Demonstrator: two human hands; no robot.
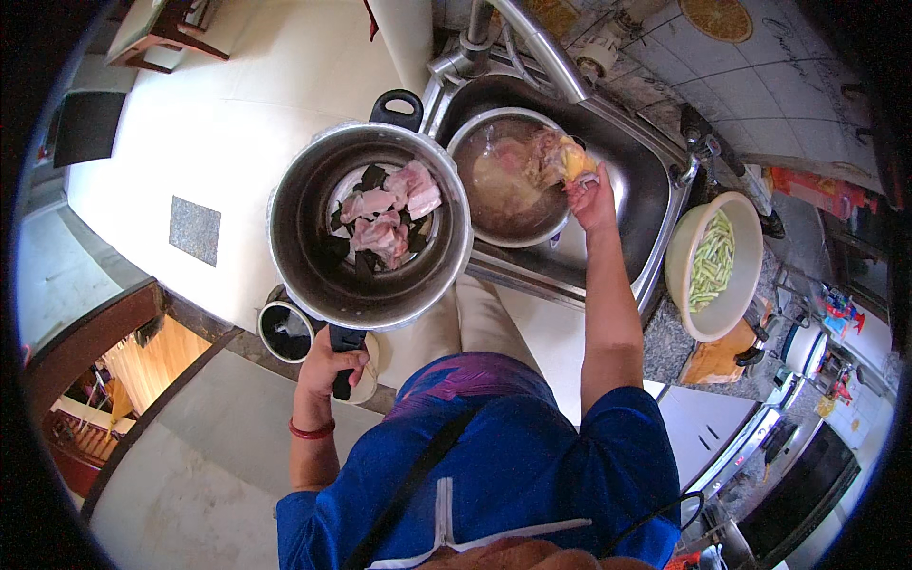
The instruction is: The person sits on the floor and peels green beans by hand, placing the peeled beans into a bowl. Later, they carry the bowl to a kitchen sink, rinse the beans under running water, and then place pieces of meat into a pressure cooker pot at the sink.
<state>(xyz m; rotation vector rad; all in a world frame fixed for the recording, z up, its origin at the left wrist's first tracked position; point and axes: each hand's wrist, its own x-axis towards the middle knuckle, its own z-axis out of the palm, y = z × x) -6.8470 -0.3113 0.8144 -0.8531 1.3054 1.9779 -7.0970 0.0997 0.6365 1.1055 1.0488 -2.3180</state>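
Note:
My left hand grips the black handle of a deep metal pot, which is held up to the left of the sink. Inside the pot lie several pieces of raw pale-pink meat among dark, flat pieces. My right hand holds a piece of raw meat with yellow fat at the right rim of a metal basin. Cloudy water fills the basin, and a pinkish piece shows faintly under it. The basin stands in the stainless steel sink.
A faucet arches over the sink's far side. Right of the sink, a cream bowl holds cut green vegetables, partly over a wooden cutting board. A bucket with a dark inside stands on the floor below the pot.

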